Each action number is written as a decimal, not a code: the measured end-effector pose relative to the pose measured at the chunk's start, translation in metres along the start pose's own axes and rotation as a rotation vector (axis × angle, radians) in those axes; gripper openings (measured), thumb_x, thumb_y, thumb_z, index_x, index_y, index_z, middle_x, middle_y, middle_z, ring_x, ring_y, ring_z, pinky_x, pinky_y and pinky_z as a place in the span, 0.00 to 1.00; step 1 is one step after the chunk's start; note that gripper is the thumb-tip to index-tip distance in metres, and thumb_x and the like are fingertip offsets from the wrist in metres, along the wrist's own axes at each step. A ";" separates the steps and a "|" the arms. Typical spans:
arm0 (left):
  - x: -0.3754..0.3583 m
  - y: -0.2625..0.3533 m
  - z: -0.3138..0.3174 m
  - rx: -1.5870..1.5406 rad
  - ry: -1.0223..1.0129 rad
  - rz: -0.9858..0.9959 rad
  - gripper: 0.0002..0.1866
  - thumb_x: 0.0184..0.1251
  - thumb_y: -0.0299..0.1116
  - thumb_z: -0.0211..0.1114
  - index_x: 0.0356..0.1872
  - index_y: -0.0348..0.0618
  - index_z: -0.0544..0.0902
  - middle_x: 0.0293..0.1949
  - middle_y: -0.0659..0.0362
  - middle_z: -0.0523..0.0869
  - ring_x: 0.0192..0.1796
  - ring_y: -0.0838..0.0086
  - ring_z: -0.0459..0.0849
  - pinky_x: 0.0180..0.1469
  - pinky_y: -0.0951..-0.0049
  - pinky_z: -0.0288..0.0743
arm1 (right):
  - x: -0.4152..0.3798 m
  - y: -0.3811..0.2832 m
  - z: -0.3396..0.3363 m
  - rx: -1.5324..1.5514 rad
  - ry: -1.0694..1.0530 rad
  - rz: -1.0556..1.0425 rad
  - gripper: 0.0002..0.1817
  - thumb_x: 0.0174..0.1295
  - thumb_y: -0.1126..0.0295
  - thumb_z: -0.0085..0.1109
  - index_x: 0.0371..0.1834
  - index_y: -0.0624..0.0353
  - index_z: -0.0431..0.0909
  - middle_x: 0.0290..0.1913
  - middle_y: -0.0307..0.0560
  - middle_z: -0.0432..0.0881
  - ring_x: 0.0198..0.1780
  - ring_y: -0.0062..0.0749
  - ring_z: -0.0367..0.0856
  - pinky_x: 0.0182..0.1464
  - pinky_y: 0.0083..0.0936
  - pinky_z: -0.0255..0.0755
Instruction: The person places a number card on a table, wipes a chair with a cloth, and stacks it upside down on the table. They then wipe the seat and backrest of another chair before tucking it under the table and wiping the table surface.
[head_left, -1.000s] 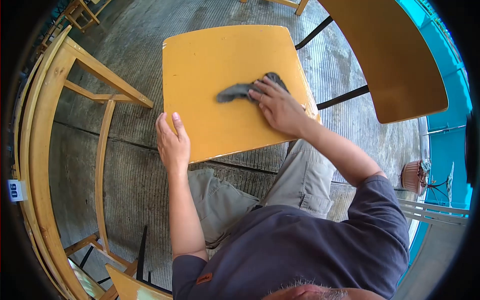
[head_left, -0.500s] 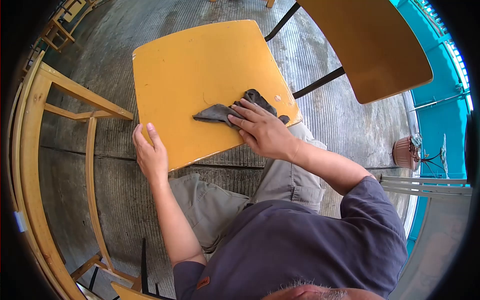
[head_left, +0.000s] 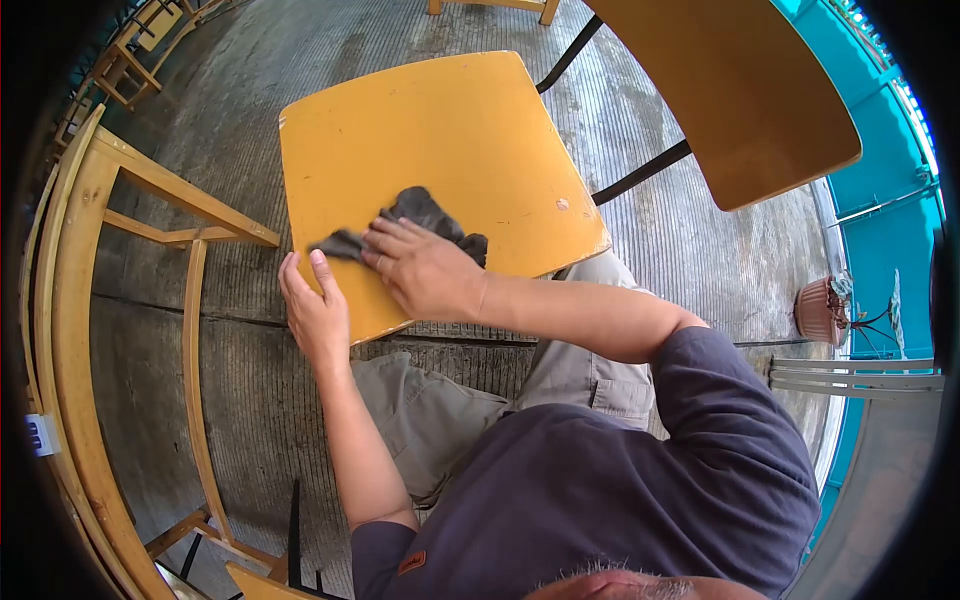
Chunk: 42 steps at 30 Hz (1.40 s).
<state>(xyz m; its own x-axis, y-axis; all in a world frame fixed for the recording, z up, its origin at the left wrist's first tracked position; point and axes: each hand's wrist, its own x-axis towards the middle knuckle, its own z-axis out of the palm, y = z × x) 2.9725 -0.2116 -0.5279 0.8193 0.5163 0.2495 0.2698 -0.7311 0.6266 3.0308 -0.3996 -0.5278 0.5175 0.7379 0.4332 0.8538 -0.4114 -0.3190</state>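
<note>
Cloth [head_left: 415, 215] under flat right hand [head_left: 425, 272]

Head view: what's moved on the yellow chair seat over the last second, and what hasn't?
The right hand has slid the grey cloth across the yellow seat, from its right side to the near left corner, close to the left hand. The right hand is still pressed flat on the cloth, and the left hand still grips the seat's near left edge. Nothing was picked up or let go.
</note>
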 end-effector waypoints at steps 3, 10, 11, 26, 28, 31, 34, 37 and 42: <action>0.000 -0.002 -0.002 -0.025 0.025 0.023 0.32 0.82 0.55 0.50 0.66 0.31 0.72 0.69 0.43 0.75 0.69 0.47 0.76 0.68 0.53 0.71 | 0.015 0.019 -0.003 0.129 -0.056 -0.070 0.24 0.64 0.69 0.56 0.64 0.66 0.80 0.68 0.59 0.77 0.77 0.51 0.67 0.80 0.44 0.59; 0.000 0.014 -0.006 -0.005 -0.032 -0.056 0.34 0.82 0.58 0.48 0.66 0.31 0.73 0.69 0.44 0.74 0.71 0.49 0.74 0.70 0.53 0.70 | 0.071 0.271 -0.036 -0.461 0.243 0.399 0.25 0.72 0.63 0.47 0.71 0.53 0.76 0.74 0.54 0.72 0.79 0.54 0.61 0.81 0.49 0.53; -0.001 0.013 -0.005 0.004 -0.024 -0.042 0.35 0.82 0.58 0.48 0.67 0.32 0.72 0.69 0.44 0.74 0.71 0.49 0.74 0.70 0.53 0.70 | 0.081 0.288 -0.041 -0.484 0.344 0.579 0.25 0.72 0.61 0.46 0.69 0.56 0.76 0.73 0.56 0.72 0.80 0.55 0.60 0.81 0.50 0.52; 0.002 -0.008 -0.001 -0.154 0.218 0.071 0.37 0.84 0.54 0.43 0.72 0.22 0.61 0.73 0.31 0.62 0.76 0.39 0.62 0.78 0.49 0.58 | 0.130 -0.007 0.089 0.037 -0.115 -0.116 0.25 0.67 0.60 0.52 0.62 0.62 0.81 0.70 0.56 0.76 0.78 0.46 0.66 0.81 0.42 0.54; 0.000 -0.010 -0.003 -0.278 0.305 0.011 0.37 0.85 0.53 0.43 0.73 0.23 0.59 0.74 0.31 0.61 0.77 0.40 0.62 0.78 0.49 0.57 | 0.123 -0.014 0.072 0.123 -0.241 -0.198 0.23 0.66 0.58 0.56 0.61 0.57 0.84 0.68 0.52 0.78 0.77 0.44 0.67 0.81 0.43 0.55; -0.001 -0.013 -0.008 -0.409 0.290 0.003 0.38 0.85 0.55 0.41 0.73 0.23 0.61 0.74 0.31 0.62 0.77 0.41 0.61 0.78 0.50 0.57 | 0.115 0.027 0.051 0.064 -0.119 -0.252 0.22 0.62 0.67 0.62 0.62 0.46 0.84 0.68 0.41 0.79 0.79 0.41 0.64 0.81 0.59 0.49; -0.005 -0.010 -0.009 -0.453 0.286 -0.018 0.39 0.85 0.57 0.38 0.73 0.24 0.61 0.74 0.32 0.63 0.77 0.42 0.62 0.78 0.49 0.57 | 0.144 0.106 0.048 -0.260 0.094 0.082 0.21 0.66 0.66 0.55 0.63 0.50 0.83 0.70 0.42 0.77 0.78 0.41 0.64 0.79 0.59 0.52; -0.003 -0.015 -0.007 -0.529 0.342 0.001 0.40 0.84 0.60 0.34 0.73 0.26 0.62 0.74 0.35 0.64 0.77 0.43 0.62 0.78 0.50 0.55 | 0.153 0.122 0.075 -0.248 0.293 0.226 0.22 0.67 0.65 0.55 0.63 0.55 0.82 0.70 0.47 0.77 0.77 0.47 0.64 0.78 0.58 0.55; -0.007 -0.010 -0.015 -0.836 0.427 -0.093 0.47 0.79 0.70 0.25 0.72 0.32 0.64 0.75 0.42 0.65 0.81 0.53 0.58 0.84 0.53 0.43 | 0.085 -0.013 0.061 -0.067 -0.104 -0.050 0.25 0.69 0.63 0.50 0.67 0.61 0.77 0.73 0.52 0.72 0.80 0.48 0.61 0.80 0.48 0.56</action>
<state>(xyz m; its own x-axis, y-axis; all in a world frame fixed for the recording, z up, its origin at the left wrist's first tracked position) 2.9568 -0.2016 -0.5248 0.5131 0.7973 0.3178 -0.2615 -0.2075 0.9426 3.0597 -0.2992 -0.5383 0.4681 0.8088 0.3560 0.8822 -0.4046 -0.2407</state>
